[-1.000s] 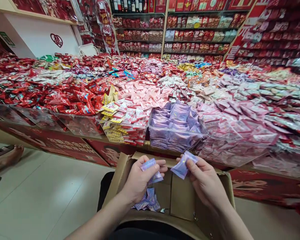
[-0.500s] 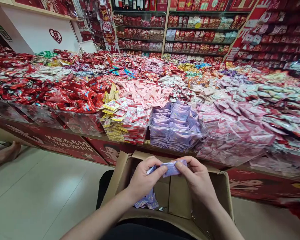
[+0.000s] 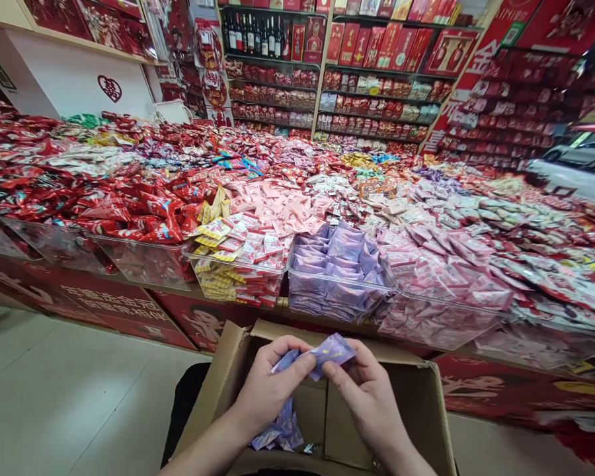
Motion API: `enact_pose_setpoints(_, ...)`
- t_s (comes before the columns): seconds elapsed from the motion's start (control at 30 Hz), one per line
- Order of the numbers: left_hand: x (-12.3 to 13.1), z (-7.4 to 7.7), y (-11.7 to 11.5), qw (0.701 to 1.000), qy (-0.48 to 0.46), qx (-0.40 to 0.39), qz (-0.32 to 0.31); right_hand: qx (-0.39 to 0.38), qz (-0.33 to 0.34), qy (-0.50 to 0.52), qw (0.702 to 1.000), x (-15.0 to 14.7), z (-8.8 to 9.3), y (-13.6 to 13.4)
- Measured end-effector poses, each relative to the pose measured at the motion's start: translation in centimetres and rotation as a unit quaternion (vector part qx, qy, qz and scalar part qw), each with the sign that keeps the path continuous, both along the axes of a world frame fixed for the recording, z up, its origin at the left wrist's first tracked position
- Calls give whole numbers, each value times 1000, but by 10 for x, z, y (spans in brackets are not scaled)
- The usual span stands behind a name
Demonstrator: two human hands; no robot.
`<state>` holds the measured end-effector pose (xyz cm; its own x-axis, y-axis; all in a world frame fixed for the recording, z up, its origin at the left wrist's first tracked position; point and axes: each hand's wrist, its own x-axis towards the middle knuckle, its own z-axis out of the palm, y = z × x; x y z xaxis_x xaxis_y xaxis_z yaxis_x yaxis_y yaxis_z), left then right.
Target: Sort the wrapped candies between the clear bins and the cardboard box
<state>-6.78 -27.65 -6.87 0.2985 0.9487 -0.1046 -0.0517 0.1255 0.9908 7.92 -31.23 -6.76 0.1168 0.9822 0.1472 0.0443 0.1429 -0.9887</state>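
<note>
Above an open cardboard box [image 3: 350, 423], both hands pinch small purple candy packets. My left hand [image 3: 272, 380] has its thumb and fingers closed on purple packets [image 3: 286, 360], one of them tucked inside the palm side. My right hand [image 3: 369, 387] grips the lower right edge of a purple packet [image 3: 333, 352] that spans between the two hands. Down in the box, a small heap of purple packets [image 3: 279, 430] lies at the left. Just beyond the box stands a clear bin of stacked purple packets [image 3: 340, 291].
Beside the purple bin are a bin of yellow and white packets [image 3: 238, 284] on the left and a bin of pink packets [image 3: 441, 317] on the right. Red packets [image 3: 149, 211] fill bins farther left. Shelves with bottles [image 3: 252, 36] rise behind the counter.
The view has tilted up and shifted slightly right, so the hands and box sit lower and farther left. The purple packet between the hands has turned, its right end now raised.
</note>
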Motion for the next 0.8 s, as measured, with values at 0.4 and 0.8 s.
enact_pose_setpoints(0.4, -13, -16, -6, 998, 37, -31, -29, 58, 79, -702, 705, 79, 116, 176)
enact_pose_setpoints(0.8, -37, -53, -28, 993, 91, -65, 22, -2, 118, -711, 693, 80, 116, 189)
